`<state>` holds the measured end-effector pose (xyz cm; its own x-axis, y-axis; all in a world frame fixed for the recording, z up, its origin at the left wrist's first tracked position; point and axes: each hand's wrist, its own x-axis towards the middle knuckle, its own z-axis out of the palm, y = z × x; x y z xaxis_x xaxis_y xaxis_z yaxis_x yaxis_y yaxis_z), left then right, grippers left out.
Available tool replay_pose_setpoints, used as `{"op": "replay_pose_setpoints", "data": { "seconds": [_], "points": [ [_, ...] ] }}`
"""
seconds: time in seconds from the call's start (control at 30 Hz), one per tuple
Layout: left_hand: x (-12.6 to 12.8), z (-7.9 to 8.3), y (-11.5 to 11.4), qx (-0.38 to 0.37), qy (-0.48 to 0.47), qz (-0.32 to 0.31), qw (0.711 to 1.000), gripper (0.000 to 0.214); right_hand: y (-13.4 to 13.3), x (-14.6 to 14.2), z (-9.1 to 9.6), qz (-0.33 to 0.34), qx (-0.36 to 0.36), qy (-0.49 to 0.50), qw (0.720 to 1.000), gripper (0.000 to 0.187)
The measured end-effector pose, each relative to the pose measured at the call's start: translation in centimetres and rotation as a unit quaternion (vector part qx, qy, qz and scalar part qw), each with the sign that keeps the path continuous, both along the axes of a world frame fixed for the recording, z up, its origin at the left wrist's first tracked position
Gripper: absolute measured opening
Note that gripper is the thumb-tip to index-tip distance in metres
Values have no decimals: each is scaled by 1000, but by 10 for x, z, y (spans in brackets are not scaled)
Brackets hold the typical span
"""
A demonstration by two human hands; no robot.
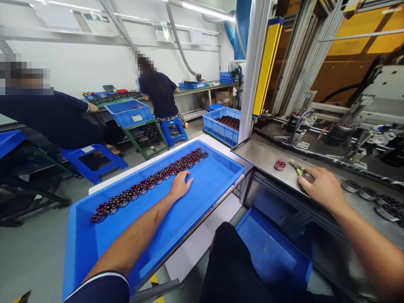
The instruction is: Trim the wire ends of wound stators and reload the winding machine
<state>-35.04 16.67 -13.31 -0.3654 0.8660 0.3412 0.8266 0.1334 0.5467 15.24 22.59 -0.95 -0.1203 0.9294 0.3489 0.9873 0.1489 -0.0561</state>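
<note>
My left hand (180, 186) is inside a large blue tray (208, 181), its fingertips at the near edge of a long cluster of round parts (142, 185) with red and black coil-like tops and metal rims. Its thumb stands apart from the fingers, and I see nothing held. Over the metal bench, my right hand (326, 189) has its thumb and fingers around the green handles of small pliers (296, 169); the jaws point away to the left. A single round red-topped part (279, 165) lies just left of the pliers.
Several metal-rimmed parts (368, 192) line the bench at right, before machine fixtures (341, 134). A yellow guard post (268, 67) rises behind the bench. A blue crate of parts (221, 130) stands beyond the tray. Two people sit at the far benches; an empty-looking blue bin (268, 244) is below.
</note>
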Motion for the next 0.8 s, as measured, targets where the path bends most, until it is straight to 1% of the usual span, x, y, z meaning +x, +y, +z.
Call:
{"op": "replay_pose_setpoints", "data": {
  "seconds": [0.1, 0.2, 0.3, 0.4, 0.5, 0.53, 0.6, 0.63, 0.7, 0.77, 0.8],
  "points": [
    [12, 12, 1, -4, 5, -34, 999, 33, -2, -1, 1, -4, 2, 9, 1000, 41],
    [35, 37, 10, 18, -1, -49, 999, 29, -4, -3, 2, -9, -6, 17, 1000, 38],
    [77, 74, 35, 49, -20, -104, 993, 28, -5, -5, 3, -13, -22, 23, 999, 36],
    [137, 109, 71, 48, -54, -197, 978, 33, -5, -7, 6, -23, -42, 26, 999, 32],
    [199, 132, 105, 3, -100, -290, 952, 30, -9, -10, 12, -30, -57, 24, 998, 29],
    [218, 137, 112, -17, -117, -318, 941, 29, -12, -11, 14, -32, -58, 23, 998, 29],
    [249, 147, 118, -57, -148, -373, 914, 30, -17, -12, 19, -33, -55, 23, 998, 30],
    [260, 151, 118, -75, -161, -400, 899, 31, -20, -13, 20, -33, -52, 25, 998, 30],
    [275, 158, 116, -102, -179, -448, 870, 30, -23, -13, 23, -31, -45, 33, 998, 30],
    [282, 163, 114, -112, -192, -480, 849, 31, -23, -13, 23, -29, -38, 49, 998, 30],
    [284, 164, 114, -113, -200, -488, 842, 36, -23, -13, 22, -28, -35, 59, 997, 31]
  ]
}}
